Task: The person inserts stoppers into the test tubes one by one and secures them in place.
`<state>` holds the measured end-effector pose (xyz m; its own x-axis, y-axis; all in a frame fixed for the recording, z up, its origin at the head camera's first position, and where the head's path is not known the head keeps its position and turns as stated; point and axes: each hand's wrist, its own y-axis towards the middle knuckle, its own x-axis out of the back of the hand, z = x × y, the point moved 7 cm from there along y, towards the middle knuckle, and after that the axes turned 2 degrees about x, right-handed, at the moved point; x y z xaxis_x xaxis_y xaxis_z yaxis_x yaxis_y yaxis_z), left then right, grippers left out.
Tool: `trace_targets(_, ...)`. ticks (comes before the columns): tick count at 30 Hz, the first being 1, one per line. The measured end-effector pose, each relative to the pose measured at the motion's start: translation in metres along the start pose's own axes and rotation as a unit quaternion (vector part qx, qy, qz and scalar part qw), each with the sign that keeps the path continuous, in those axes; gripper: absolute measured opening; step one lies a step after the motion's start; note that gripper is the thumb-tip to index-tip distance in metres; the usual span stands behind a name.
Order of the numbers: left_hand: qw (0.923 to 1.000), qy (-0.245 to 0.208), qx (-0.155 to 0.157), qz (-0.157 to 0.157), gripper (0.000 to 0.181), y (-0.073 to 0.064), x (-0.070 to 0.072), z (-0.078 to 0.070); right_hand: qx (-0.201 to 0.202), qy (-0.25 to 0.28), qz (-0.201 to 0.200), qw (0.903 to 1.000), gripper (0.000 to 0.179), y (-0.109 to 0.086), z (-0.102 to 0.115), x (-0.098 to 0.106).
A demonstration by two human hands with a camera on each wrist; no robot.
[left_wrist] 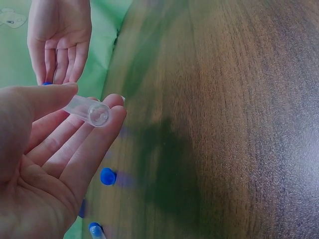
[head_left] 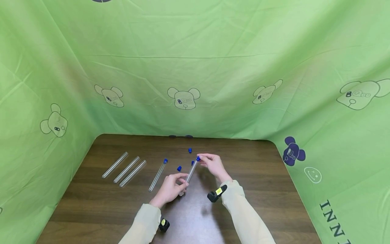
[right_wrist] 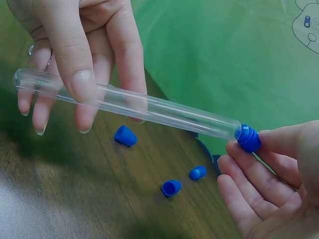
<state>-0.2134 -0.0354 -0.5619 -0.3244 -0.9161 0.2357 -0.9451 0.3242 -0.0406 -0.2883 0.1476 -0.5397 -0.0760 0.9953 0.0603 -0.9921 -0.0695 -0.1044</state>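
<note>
A clear test tube (right_wrist: 169,110) is held tilted above the table, its rounded end low and its mouth up. My left hand (head_left: 171,188) pinches it between thumb and fingers towards the rounded end. With thumb and fingertips my right hand (head_left: 213,165) pinches a blue stopper (right_wrist: 247,138) at the tube's mouth. In the right wrist view the stopper's narrower ribbed part meets the rim; how deep it sits, I cannot tell. The left wrist view looks at the tube's rounded end (left_wrist: 99,115) between the left thumb and fingers.
Left of the hands lies a test tube (head_left: 157,176) capped with a blue stopper (head_left: 165,161). Farther left, three uncapped tubes (head_left: 129,169) lie side by side. Loose blue stoppers (head_left: 179,168) are scattered behind the hands. Green printed cloth (head_left: 182,67) surrounds the wooden table (head_left: 259,162).
</note>
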Motion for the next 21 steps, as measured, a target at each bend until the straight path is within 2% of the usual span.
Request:
trace_targets(4, 1.0, 0.001, -0.001, -0.001, 0.036, 0.0, -0.001, 0.0, -0.005, -0.003, 0.006, 1.0, 0.026, 0.0, -0.002, -0.001)
trace_targets(13, 1.0, 0.002, 0.005, -0.004, 0.036, 0.0, -0.002, -0.001, 0.011, -0.014, 0.021, 0.9996, 0.028, -0.004, 0.002, -0.007)
trace_targets(21, 1.0, 0.001, 0.007, -0.007, 0.035, 0.0, -0.002, -0.003, 0.011, -0.019, 0.013, 0.9997, 0.028, -0.006, 0.0, -0.011)
